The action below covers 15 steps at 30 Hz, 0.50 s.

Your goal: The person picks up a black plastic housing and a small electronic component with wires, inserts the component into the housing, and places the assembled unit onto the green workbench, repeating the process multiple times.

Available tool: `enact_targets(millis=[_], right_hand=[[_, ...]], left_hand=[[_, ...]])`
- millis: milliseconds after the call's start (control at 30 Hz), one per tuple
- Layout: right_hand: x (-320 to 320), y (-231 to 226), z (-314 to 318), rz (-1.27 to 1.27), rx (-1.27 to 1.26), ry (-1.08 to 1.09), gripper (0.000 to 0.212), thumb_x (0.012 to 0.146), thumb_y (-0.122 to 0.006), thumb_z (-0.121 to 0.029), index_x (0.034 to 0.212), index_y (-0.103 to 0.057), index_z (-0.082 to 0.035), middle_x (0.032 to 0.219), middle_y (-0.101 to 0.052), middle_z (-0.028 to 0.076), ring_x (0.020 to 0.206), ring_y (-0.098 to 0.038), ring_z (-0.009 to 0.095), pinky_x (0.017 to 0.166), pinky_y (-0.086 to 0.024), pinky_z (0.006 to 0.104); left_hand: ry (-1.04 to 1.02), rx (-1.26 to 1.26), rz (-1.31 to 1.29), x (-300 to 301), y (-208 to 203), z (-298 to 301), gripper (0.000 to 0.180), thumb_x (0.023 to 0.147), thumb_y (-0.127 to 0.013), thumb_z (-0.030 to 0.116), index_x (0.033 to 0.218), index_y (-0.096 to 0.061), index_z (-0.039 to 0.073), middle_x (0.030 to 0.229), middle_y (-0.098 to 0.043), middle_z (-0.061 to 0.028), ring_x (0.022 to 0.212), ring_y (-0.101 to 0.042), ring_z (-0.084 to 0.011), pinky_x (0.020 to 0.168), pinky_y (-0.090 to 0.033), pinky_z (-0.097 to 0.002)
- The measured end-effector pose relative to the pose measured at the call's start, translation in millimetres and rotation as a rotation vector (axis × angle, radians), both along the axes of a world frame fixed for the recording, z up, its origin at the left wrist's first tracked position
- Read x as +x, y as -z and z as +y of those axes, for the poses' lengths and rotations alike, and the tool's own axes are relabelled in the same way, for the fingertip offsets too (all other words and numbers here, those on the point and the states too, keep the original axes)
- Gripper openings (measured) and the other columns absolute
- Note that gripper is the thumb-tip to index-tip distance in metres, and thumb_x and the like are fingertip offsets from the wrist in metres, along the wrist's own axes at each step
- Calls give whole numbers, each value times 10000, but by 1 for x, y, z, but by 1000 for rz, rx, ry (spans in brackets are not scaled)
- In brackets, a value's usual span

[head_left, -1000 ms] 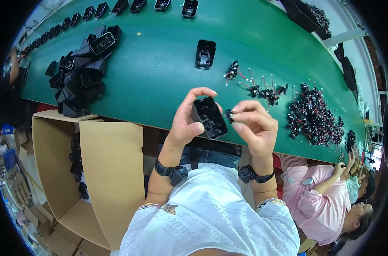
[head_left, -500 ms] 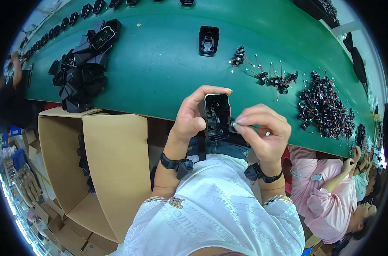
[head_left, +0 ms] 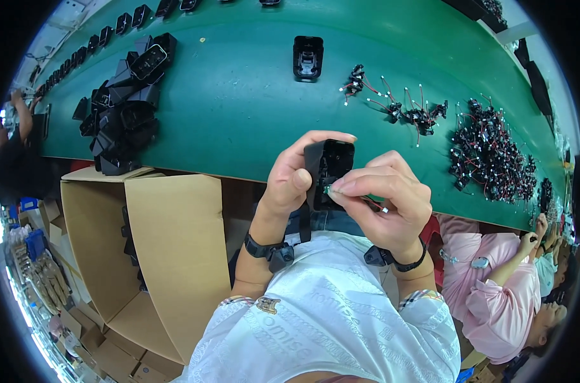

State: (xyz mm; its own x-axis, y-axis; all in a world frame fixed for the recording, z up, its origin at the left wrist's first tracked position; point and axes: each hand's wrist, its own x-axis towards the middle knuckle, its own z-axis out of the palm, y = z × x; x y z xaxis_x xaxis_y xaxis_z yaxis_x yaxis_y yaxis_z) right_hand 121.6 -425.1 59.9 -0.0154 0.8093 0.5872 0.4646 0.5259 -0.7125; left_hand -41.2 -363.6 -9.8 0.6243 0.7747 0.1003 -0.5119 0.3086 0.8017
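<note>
My left fingers (head_left: 320, 136) spread round black housing (head_left: 339, 155), up by near edge of counter (head_left: 239, 121) — long axis roughly square to edge, open side leaning right. Right fingers (head_left: 365, 181) pinching small wired part (head_left: 328, 189) at opening's end nearest me — touching or not, can't tell.

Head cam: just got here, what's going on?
A person at a green bench holds an open black housing in the left hand. The right hand pinches a small wired part at the housing's open face; whether it is seated can't be told. A second housing lies ahead on the bench, with a pile of dark housings to the left and a heap of wired parts to the right.
</note>
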Motion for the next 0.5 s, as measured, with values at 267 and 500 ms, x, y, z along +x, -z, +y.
enact_targets(millis=[267,500], right_hand=[[-8,9,-6,-144,-107,130,279,706,-817,60,939,-715,-56,936,-784,44,862,-674,203,750,-517,319],[-1,9,-8,178,-349,122,363,681,-873,-50,1026,-761,-69,1057,-767,49,1011,-642,255,890,-544,361]], left_hand=[[-119,115,18,3,2,2,844,927,-699,592,1402,-499,-77,1326,-614,-119,1151,-618,-154,976,-505,-308],[-162,-12,-4,10,6,1,491,984,-729,238,1353,-534,-20,1205,-635,-89,1061,-633,-131,937,-534,-294]])
